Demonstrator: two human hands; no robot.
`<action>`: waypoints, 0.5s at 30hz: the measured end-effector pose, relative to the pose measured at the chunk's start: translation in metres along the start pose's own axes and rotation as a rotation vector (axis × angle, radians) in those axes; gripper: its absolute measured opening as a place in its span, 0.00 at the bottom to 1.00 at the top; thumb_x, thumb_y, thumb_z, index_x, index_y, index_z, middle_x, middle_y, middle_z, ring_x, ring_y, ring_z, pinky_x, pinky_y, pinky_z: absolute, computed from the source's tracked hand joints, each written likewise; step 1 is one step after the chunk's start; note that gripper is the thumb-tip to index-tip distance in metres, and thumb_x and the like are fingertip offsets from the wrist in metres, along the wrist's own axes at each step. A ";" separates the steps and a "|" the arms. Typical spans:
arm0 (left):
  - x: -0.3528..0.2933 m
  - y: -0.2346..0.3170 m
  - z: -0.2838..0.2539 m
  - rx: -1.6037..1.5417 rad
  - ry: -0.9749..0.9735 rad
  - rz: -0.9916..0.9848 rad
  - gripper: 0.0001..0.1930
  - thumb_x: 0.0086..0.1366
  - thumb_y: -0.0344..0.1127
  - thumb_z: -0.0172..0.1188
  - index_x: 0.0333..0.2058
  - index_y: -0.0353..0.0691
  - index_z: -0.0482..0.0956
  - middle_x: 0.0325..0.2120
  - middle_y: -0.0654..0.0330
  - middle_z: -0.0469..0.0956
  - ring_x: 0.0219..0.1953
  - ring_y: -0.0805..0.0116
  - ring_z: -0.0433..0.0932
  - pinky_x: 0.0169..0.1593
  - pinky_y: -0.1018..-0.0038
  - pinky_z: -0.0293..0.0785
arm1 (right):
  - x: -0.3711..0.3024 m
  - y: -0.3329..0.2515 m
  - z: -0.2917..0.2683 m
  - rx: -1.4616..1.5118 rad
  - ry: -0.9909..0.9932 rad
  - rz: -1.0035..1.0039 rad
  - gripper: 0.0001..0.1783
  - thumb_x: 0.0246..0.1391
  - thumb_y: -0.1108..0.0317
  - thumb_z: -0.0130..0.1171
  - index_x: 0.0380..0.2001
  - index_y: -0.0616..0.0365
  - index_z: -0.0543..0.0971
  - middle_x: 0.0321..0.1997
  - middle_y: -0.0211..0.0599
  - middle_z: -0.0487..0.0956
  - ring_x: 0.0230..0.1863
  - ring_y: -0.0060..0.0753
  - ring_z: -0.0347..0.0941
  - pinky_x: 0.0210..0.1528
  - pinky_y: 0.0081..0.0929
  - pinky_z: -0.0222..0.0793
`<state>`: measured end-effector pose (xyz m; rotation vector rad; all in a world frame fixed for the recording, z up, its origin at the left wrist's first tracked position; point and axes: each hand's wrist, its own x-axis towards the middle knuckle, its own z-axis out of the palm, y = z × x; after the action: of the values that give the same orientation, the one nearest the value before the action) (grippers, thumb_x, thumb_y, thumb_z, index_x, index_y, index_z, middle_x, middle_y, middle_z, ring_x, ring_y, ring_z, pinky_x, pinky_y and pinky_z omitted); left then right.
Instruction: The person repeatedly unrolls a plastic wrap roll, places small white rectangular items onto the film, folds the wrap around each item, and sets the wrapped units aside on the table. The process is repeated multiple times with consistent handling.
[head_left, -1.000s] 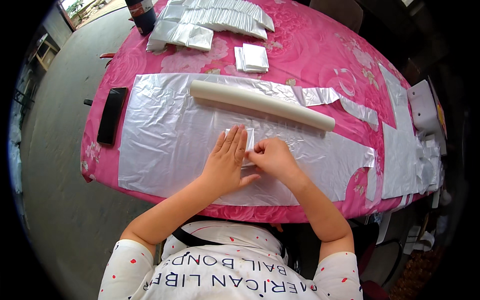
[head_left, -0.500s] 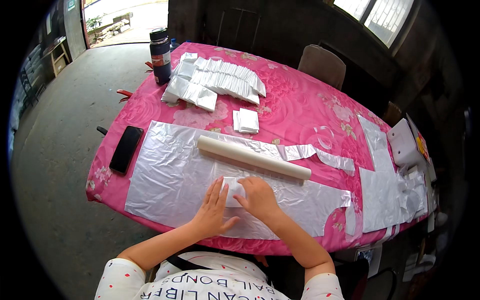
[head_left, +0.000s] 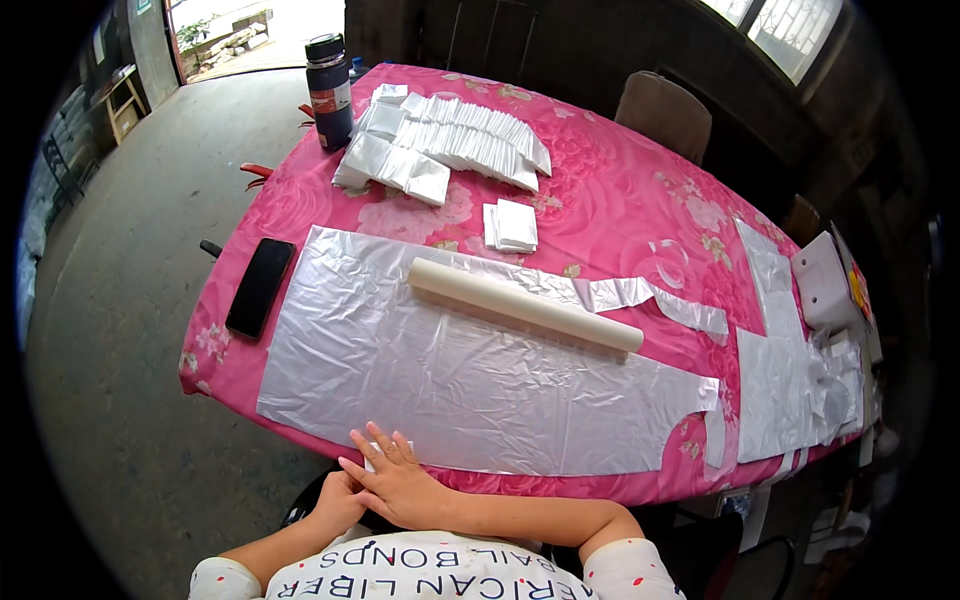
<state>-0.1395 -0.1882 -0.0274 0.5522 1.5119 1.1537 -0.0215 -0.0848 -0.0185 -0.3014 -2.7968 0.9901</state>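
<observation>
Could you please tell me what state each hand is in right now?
Left hand: partly hidden; grip cannot be told.
Right hand: open, spread over a small white piece.

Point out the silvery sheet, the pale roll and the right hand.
Silvery sheet (head_left: pixel 490 400), head view: its bare middle.
Pale roll (head_left: pixel 525 306), head view: middle of its side.
Right hand (head_left: pixel 405 490), head view: back of the hand.

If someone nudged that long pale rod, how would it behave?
The pale rod would probably roll, since its sides look round. It seems stiff, lying straight. The glossy, wrinkled sheet beneath might shift along with it.
</observation>
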 end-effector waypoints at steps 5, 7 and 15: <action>0.009 0.057 0.003 0.846 -0.089 0.503 0.06 0.47 0.30 0.63 0.26 0.37 0.77 0.18 0.57 0.76 0.18 0.61 0.74 0.23 0.72 0.71 | 0.005 0.032 -0.067 -0.100 -0.008 -0.184 0.08 0.47 0.67 0.58 0.30 0.57 0.74 0.62 0.47 0.59 0.67 0.53 0.44 0.63 0.48 0.44; 0.015 0.070 0.007 0.852 -0.013 0.641 0.07 0.46 0.29 0.64 0.25 0.37 0.78 0.20 0.56 0.77 0.22 0.59 0.76 0.28 0.73 0.73 | 0.007 0.056 -0.095 -0.113 -0.051 -0.242 0.06 0.45 0.69 0.60 0.26 0.57 0.74 0.58 0.44 0.65 0.66 0.52 0.48 0.61 0.45 0.51; 0.030 0.088 0.012 0.758 0.005 0.675 0.20 0.46 0.30 0.64 0.41 0.38 0.73 0.36 0.52 0.77 0.37 0.53 0.76 0.39 0.67 0.74 | 0.070 0.207 -0.222 0.598 0.839 0.411 0.12 0.52 0.64 0.58 0.32 0.63 0.78 0.27 0.29 0.78 0.24 0.17 0.67 0.28 0.20 0.64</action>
<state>-0.1574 -0.1220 0.0361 1.6676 1.8117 1.0198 -0.0129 0.2228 0.0263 -0.9528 -1.6397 1.3183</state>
